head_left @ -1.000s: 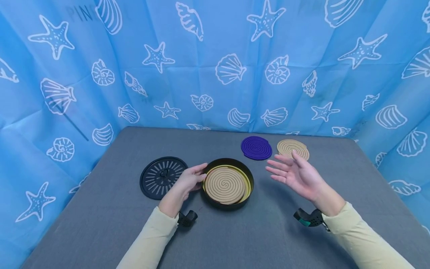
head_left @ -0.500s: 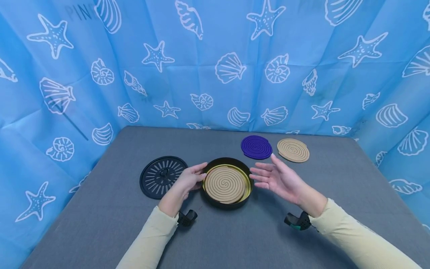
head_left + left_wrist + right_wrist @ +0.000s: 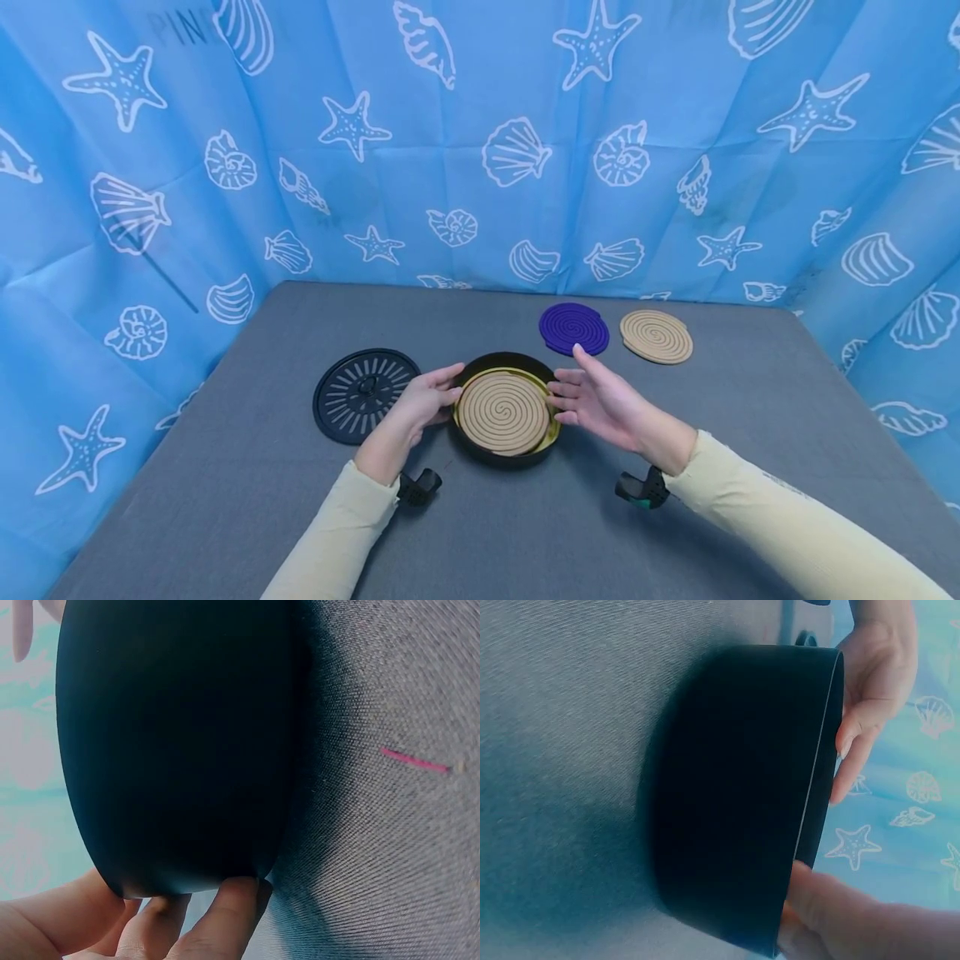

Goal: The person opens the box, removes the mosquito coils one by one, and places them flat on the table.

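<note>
A round black mosquito coil holder with a yellow inner lining stands mid-table, and a beige mosquito coil lies flat inside it. My left hand grips its left side, thumb at the rim and fingers against the outer wall; the left wrist view shows these fingers at the wall's edge. On the opposite side, my right hand has its fingers straight and its thumb raised, fingertips overlapping the right rim. In the right wrist view, the fingertips are right at the rim.
The slotted black lid lies left of the holder, partly behind the left hand. Further back on the right are a purple coil and another beige coil. A patterned blue curtain hangs behind the grey table.
My right hand has come left from near the beige coil at the back right to the holder's right rim. The left hand and the holder have stayed in place.
</note>
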{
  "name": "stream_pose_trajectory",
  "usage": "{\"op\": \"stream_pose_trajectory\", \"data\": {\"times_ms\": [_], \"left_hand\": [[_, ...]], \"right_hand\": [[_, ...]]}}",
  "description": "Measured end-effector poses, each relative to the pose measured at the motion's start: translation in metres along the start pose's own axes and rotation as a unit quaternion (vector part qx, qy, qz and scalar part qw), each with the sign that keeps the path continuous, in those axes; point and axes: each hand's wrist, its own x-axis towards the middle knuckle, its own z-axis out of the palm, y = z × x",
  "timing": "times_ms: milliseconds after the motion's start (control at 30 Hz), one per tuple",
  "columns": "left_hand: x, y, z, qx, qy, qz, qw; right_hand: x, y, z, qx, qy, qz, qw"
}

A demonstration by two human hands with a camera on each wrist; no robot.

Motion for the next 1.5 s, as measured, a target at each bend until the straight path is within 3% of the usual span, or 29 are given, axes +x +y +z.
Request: {"op": "stream_pose_trajectory", "data": {"times_ms": [167, 567, 833, 1100, 1500], "left_hand": [[-0.002, 0.0, 0.0, 0.001, -0.003, 0.003, 1.0], [-0.001, -0.002, -0.001, -0.004, -0.008, 0.009, 0.9999], [-0.002, -0.001, 0.0, -0.004, -0.004, 0.015, 0.9999], [-0.002, -0.001, 0.0, -0.001, -0.005, 0.014, 0.9999], [-0.002, 0.001, 0.002, -0.004, -0.007, 0.01, 0.9999]], "right_hand": [[0.008, 0.0, 0.003, -0.01, 0.019, 0.01, 0.9997], [0.018, 0.001, 0.007, -0.034, 0.019, 0.023, 0.999], [0.017, 0.001, 0.007, -0.059, -0.014, 0.028, 0.9978], [0.016, -0.002, 0.004, -0.065, -0.015, 0.02, 0.9976], [0.018, -0.003, 0.0, -0.073, 0.039, -0.002, 0.9965]]}}
